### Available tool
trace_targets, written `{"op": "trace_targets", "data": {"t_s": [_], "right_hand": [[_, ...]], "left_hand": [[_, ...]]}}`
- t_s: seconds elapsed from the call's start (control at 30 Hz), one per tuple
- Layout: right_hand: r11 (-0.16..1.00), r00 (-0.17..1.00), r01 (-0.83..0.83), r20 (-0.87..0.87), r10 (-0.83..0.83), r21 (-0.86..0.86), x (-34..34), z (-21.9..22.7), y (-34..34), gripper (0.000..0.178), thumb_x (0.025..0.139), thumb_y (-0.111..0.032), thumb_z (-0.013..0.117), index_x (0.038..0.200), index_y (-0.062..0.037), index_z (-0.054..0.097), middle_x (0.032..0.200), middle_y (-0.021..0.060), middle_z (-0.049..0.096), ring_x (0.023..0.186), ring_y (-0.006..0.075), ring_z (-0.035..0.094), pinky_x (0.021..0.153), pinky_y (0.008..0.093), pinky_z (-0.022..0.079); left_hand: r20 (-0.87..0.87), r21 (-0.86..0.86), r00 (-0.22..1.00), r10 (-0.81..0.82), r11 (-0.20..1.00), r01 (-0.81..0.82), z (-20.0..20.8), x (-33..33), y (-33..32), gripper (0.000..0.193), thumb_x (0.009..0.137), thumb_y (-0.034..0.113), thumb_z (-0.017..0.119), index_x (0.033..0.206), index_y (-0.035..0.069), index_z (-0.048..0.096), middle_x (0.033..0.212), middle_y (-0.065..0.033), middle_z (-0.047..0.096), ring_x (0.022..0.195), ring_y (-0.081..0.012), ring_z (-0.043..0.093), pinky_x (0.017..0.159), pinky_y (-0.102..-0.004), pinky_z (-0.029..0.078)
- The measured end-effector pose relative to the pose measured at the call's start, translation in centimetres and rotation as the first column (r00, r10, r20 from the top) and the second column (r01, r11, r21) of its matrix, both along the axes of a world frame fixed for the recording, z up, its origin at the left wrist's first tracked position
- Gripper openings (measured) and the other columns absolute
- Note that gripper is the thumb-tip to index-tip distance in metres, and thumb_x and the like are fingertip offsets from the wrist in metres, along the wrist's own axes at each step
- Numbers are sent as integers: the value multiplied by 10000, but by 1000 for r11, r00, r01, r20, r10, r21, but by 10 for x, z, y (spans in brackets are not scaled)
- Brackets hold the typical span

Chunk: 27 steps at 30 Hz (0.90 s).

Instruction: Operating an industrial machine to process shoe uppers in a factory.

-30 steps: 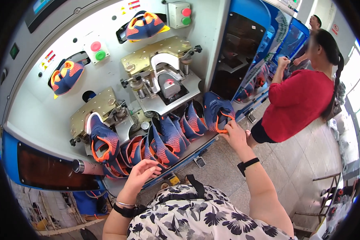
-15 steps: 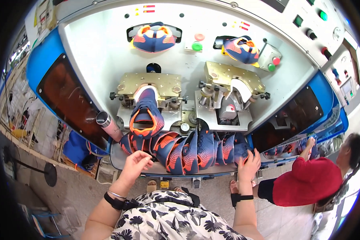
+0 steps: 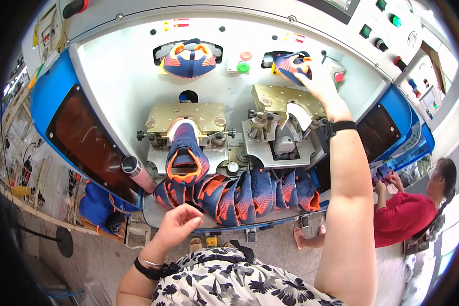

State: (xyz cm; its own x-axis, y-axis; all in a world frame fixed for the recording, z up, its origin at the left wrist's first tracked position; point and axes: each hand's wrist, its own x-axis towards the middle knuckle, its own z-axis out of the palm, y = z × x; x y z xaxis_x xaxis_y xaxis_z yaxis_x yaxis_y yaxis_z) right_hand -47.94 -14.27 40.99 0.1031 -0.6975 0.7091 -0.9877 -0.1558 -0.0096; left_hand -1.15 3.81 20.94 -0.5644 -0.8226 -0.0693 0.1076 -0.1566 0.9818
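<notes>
My right hand (image 3: 319, 86) reaches up to the back wall of the machine, closed on a navy and orange shoe upper (image 3: 289, 66) at the right-hand holder. Its fingertips are partly hidden behind the upper. Low at the front, my left hand (image 3: 180, 224) has its fingers loosely curled in, with nothing seen in them. Just beyond it, a row of shoe uppers (image 3: 262, 191) stands packed along the front ledge. Another upper (image 3: 184, 140) sits toe-in under the left brass-coloured press block (image 3: 181, 111). One more upper (image 3: 189, 62) hangs on the left-hand holder.
The right press (image 3: 285, 99) has a bare grey form (image 3: 284, 145) below it. A pink bottle (image 3: 137, 174) stands at the ledge's left end. Green and red buttons (image 3: 243, 67) are on the back wall. At the right, a person in red (image 3: 408, 217) handles a shoe upper.
My right hand has left the right end of the row and gone up to the upper at the right holder. My left hand stays near the row, its fingers more curled.
</notes>
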Motion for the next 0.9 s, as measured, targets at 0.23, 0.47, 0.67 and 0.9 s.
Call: {"op": "trace_targets", "data": {"t_s": [0.23, 0.47, 0.67, 0.9], "right_hand": [[985, 950, 173, 265, -168, 4, 38, -69, 60, 278, 867, -334, 679, 828, -69, 603, 797, 128, 597, 719, 330, 604, 662, 412, 480], [960, 667, 271, 706, -239, 69, 82, -135, 200, 277, 958, -272, 614, 832, -36, 541, 734, 43, 514, 627, 139, 524, 575, 276, 420], [937, 166, 189, 931, -325, 294, 122, -164, 296, 212, 907, -222, 696, 919, -69, 550, 802, -48, 532, 693, 24, 504, 572, 206, 419], [848, 730, 448, 432, -530, 284, 136, -155, 293, 328, 685, -151, 813, 901, -57, 585, 864, 99, 569, 765, 276, 595, 653, 343, 472]], "left_hand": [[199, -172, 963, -183, 961, 218, 15, 1, -22, 169, 879, 117, 688, 1002, 12, 640, 889, -21, 664, 835, -76, 628, 760, -236, 505], [141, -87, 812, -566, 810, 580, -10, -52, -51, 168, 904, 132, 663, 1014, 9, 634, 859, 4, 649, 791, -48, 607, 721, -227, 502], [-121, 59, 668, -734, 667, 743, -40, -121, -42, 202, 970, 105, 569, 1130, -18, 566, 1093, -77, 628, 974, -166, 650, 849, -297, 520], [-273, 213, 736, -620, 707, 675, -18, -189, -31, 442, 996, 244, 542, 1365, 35, 415, 1307, -123, 545, 1070, -229, 644, 843, -317, 531]]}}
